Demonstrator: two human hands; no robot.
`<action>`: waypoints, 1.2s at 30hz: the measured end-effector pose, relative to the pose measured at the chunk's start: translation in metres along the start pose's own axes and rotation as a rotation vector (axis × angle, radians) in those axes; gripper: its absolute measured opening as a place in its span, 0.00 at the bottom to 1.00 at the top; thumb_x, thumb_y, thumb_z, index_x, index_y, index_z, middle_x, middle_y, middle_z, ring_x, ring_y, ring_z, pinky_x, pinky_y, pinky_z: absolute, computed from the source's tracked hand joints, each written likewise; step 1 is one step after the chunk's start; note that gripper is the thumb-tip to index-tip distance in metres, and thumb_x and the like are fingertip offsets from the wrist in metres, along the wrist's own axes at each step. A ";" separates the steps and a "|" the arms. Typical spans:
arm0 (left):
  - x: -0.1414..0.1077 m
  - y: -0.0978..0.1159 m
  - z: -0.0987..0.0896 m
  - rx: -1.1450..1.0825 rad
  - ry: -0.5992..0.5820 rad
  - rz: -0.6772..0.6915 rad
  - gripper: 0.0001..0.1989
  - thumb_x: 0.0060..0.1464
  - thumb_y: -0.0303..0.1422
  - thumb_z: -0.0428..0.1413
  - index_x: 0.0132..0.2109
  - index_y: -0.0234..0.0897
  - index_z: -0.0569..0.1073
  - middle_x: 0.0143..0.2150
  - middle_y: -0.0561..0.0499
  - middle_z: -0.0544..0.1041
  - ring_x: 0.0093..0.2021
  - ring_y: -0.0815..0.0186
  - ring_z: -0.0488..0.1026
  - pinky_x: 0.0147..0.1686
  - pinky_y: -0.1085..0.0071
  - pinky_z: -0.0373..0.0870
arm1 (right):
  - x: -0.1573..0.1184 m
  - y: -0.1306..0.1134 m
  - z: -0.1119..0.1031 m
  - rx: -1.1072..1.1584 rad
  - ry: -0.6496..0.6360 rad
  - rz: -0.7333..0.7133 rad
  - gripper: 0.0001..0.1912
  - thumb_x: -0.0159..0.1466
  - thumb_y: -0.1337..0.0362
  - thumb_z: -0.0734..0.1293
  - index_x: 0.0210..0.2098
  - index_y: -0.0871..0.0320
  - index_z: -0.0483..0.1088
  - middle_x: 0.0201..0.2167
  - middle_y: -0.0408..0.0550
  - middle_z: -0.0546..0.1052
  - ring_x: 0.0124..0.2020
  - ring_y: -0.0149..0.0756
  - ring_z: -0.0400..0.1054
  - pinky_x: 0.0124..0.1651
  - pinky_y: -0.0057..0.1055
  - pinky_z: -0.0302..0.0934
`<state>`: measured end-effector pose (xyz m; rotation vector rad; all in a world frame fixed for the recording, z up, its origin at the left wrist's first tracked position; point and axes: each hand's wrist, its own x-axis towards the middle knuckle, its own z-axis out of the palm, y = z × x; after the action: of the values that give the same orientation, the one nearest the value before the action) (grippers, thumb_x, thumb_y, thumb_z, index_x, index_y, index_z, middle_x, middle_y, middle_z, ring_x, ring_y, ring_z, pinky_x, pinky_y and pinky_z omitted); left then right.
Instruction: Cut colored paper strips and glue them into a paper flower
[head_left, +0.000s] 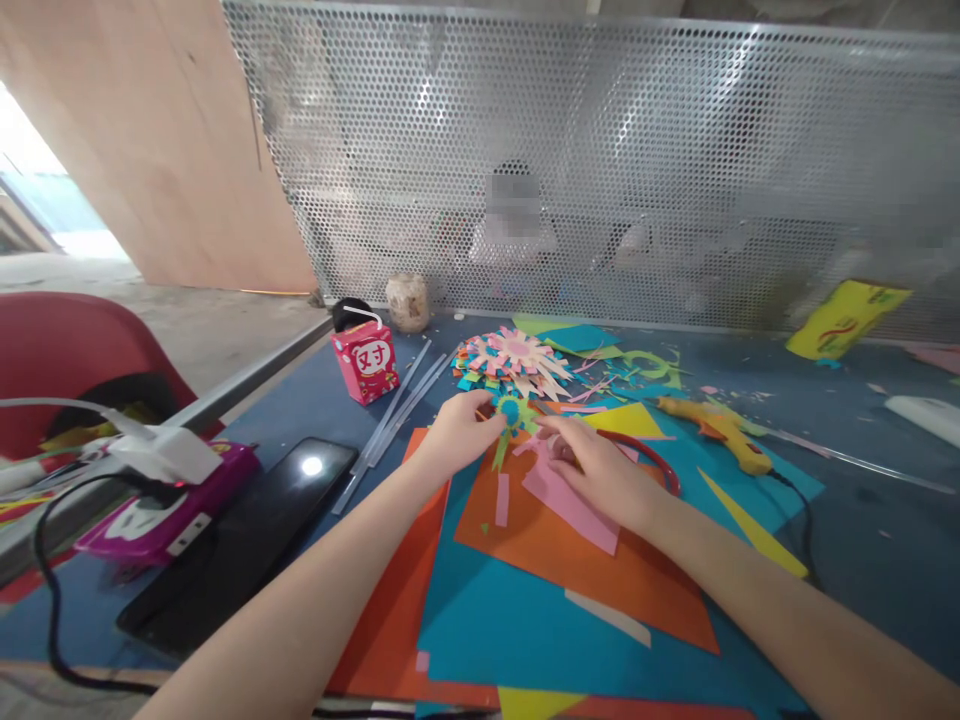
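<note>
Both hands meet over the coloured sheets at mid-table. My left hand (463, 432) has its fingers closed on the left edge of a small green paper flower (512, 412) with a blue centre. At the flower's right side is my right hand (589, 462), fingers bent, above a pink paper piece (574, 508); what its fingertips hold is hidden. Orange sheet (540, 545) and blue sheet (510, 630) lie underneath. Red-handled scissors (660, 462) rest partly under the right hand. Just beyond the hands is a pile of fringed paper flowers (517, 352).
A yellow glue gun (724, 435) with its cord lies right. At left are a black phone (247, 545), a purple power strip (165, 505), clear glue sticks (405, 405) and a pink drink box (365, 362). A perforated metal screen (600, 130) stands behind; a person shows through it.
</note>
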<state>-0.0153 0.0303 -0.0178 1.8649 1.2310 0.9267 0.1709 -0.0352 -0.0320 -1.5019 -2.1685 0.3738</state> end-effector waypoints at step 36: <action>-0.010 0.011 -0.006 0.333 0.009 0.119 0.06 0.45 0.29 0.49 0.23 0.38 0.63 0.22 0.51 0.68 0.24 0.66 0.63 0.23 0.72 0.49 | 0.015 0.006 -0.005 -0.164 0.038 -0.171 0.13 0.63 0.66 0.60 0.46 0.56 0.70 0.41 0.51 0.78 0.40 0.38 0.72 0.42 0.35 0.66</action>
<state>-0.0188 0.0183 -0.0070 2.2166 1.3569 0.8303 0.1743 -0.0194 -0.0269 -1.3804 -2.3236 0.1116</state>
